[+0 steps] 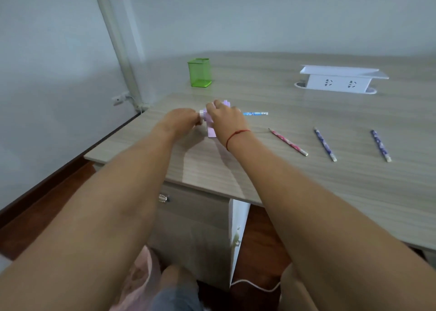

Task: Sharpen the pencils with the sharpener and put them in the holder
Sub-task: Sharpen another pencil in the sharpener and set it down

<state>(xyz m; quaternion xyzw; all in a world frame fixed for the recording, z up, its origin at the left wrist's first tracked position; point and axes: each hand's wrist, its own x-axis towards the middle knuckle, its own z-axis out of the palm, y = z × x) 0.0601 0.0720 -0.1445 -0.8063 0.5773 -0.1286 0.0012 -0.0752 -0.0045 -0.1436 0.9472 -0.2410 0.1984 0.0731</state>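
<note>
A pale pink sharpener stands on the wooden desk, mostly hidden by both hands. My right hand presses down over its top. My left hand pinches the white crank at its left side. A light blue pencil sticks out of the sharpener's right side, lying level. Three more pencils lie to the right: a pink one, a purple one and another purple one. The green mesh holder stands behind the sharpener, with nothing visible inside it.
A white raised socket box sits at the back right of the desk. The desk's left edge runs close to the wall, where a white pipe stands. Below the front edge is a drawer unit and a white cable.
</note>
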